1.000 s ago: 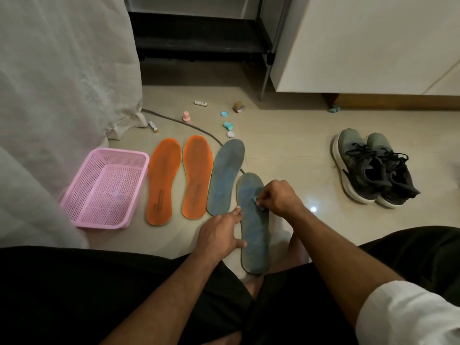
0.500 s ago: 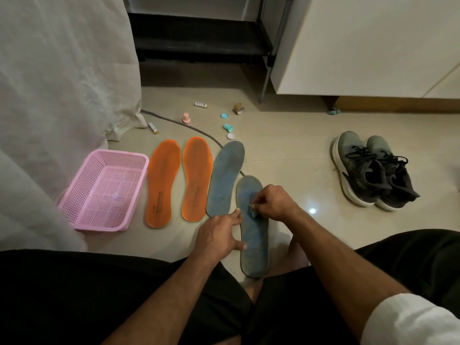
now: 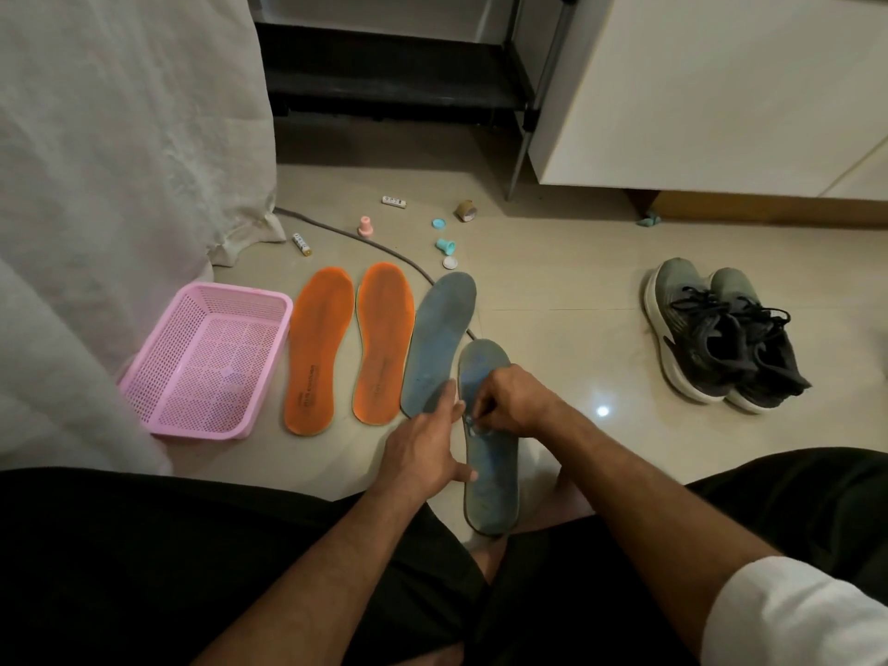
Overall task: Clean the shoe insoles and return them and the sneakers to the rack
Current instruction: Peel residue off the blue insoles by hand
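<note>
Your right hand (image 3: pixel 511 401) is curled round a small pale wipe (image 3: pixel 472 422), pinching it and pressing it onto the middle of the blue insole (image 3: pixel 490 492) at lower centre of the frame. Your left hand (image 3: pixel 425 449) lies flat with fingers straight, pinning that insole's left edge, fingertips touching the second blue insole (image 3: pixel 439 338) just beside it. The worked insole lies on the floor (image 3: pixel 552 290), long axis running up-frame, toe toward the top, heel toward your lap, tilted slightly. Judgement: thin, light, floppy foam; it will slide and buckle under a wipe, so hold it flat near the spot being rubbed, and lift it by the heel or mid-edge, not the tip. Two orange insoles (image 3: pixel 353 348) lie parallel left of the blue pair, toes up-frame too. Pink basket (image 3: pixel 144 377) at left. Grey sneakers (image 3: pixel 721 334) sit together at right, well apart from the insoles, toes up-frame and leaning left. Dark rack (image 3: pixel 384 74) at top centre. Small caps and batteries are scattered above the insoles.
</note>
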